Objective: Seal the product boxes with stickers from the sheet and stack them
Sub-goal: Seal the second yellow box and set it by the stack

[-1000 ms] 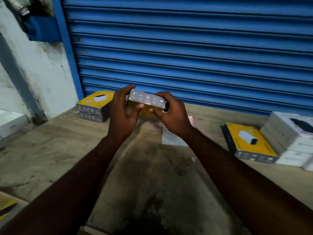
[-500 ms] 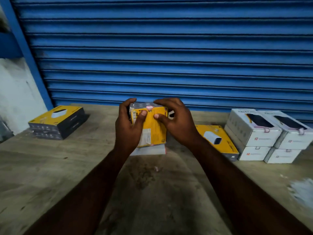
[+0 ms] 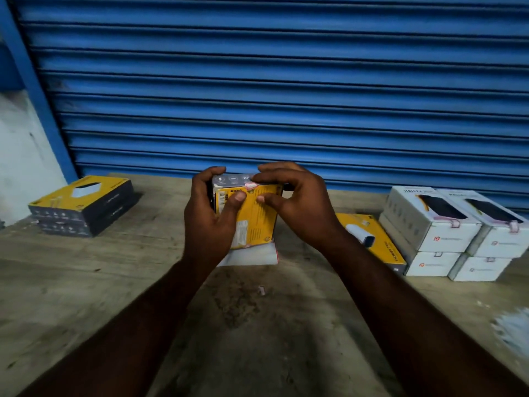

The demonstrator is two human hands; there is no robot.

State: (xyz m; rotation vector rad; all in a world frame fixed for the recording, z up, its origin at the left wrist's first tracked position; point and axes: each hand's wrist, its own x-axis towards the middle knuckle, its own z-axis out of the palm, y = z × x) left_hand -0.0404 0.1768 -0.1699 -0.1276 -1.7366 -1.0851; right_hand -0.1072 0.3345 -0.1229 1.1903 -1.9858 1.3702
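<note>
A yellow and grey product box [image 3: 254, 216] is held upright above the table in both hands. My left hand [image 3: 207, 219] grips its left side, thumb pressed on the yellow face. My right hand [image 3: 297, 204] holds the right side and top, thumb on the yellow face. A small pink sticker [image 3: 250, 185] sits on the top edge of the box, between my fingers. Under the box the white sticker sheet [image 3: 252, 256] lies on the table, partly hidden.
A stack of two yellow and grey boxes [image 3: 83, 206] stands at the left. One yellow box [image 3: 372, 239] lies flat to the right, beside stacked white boxes [image 3: 455, 233] with pink stickers. A blue roller shutter [image 3: 286, 81] closes the back. A small scrap [image 3: 261, 290] lies on the wooden table [image 3: 86, 282].
The box turned from its grey edge toward me to its yellow face toward me. My view swung right, bringing the white boxes into sight. Both thumbs now press on the yellow face.
</note>
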